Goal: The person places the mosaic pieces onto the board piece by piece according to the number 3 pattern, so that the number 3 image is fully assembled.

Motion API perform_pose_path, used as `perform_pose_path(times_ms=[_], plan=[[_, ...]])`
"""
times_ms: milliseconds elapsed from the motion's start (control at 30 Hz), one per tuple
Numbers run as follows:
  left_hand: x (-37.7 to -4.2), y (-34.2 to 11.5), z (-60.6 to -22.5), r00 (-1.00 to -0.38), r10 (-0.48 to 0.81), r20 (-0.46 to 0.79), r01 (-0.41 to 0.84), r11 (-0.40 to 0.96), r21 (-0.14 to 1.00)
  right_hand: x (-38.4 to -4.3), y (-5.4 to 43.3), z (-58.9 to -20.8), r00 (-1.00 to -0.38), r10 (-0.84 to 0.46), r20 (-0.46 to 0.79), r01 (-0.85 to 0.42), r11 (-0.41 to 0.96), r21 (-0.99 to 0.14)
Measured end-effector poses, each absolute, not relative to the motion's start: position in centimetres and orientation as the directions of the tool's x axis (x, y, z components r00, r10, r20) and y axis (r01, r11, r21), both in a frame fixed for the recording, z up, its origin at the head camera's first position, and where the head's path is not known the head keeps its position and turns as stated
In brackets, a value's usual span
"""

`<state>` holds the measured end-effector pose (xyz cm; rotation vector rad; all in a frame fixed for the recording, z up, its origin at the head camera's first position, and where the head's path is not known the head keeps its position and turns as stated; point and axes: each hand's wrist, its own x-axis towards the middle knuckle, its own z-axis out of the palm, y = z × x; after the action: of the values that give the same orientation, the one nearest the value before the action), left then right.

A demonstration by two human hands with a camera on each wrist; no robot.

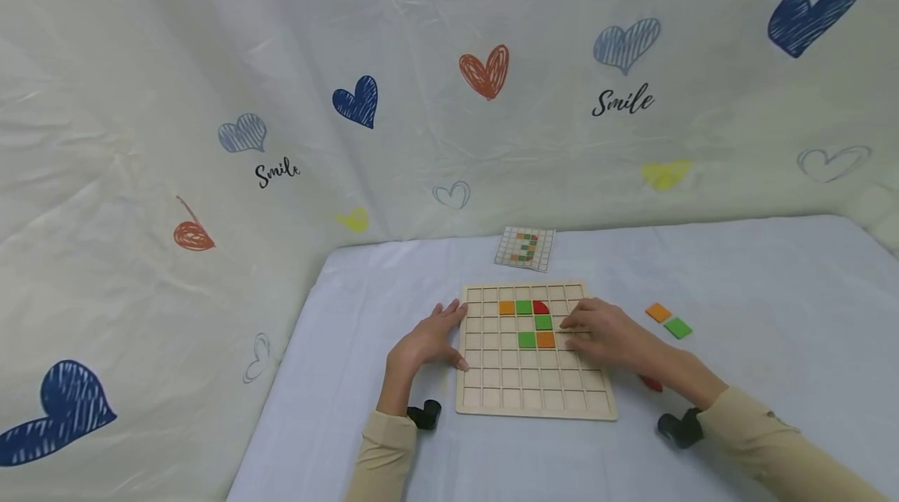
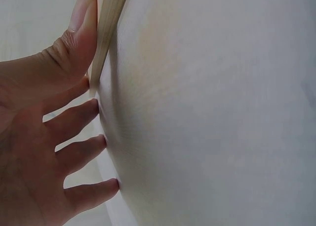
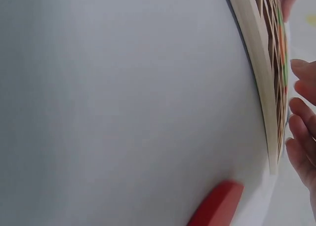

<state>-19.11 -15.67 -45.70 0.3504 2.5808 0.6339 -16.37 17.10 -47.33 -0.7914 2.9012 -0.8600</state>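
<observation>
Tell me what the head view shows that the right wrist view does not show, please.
Only the head view shows the left hand resting on the board's left edge, the pattern card, and the loose orange tile and green tile. Only the right wrist view shows the board's side edge close up. Both show the wooden grid board, the right hand on it, and a red piece on the tablecloth.

Heart-print sheet backdrop (image 1: 421, 96); pale blue tablecloth (image 1: 772, 291)
</observation>
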Motion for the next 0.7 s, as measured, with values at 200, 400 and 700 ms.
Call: perform_pose_path(times_ms=[200,400,700], plan=[[-19.1,-15.7,-45.9,-0.862,0.349,-0.368,0.139,0.861,0.49,-15.7,19.1,-47.2,-0.888,-0.435,0.148,-0.445,0.738,-0.507],[-19.3,-16.0,-46.0,-0.862,0.353,-0.363,0.145,0.859,0.491,-15.2,20.7,-47.5,-0.872,-0.426,0.241,-0.488,0.708,-0.51],[-19.0,-15.8,-45.8,-0.858,0.358,-0.368,0.138,0.851,0.507,-13.6,23.6,-48.0,-0.862,-0.396,0.316,-0.501,0.754,-0.424]])
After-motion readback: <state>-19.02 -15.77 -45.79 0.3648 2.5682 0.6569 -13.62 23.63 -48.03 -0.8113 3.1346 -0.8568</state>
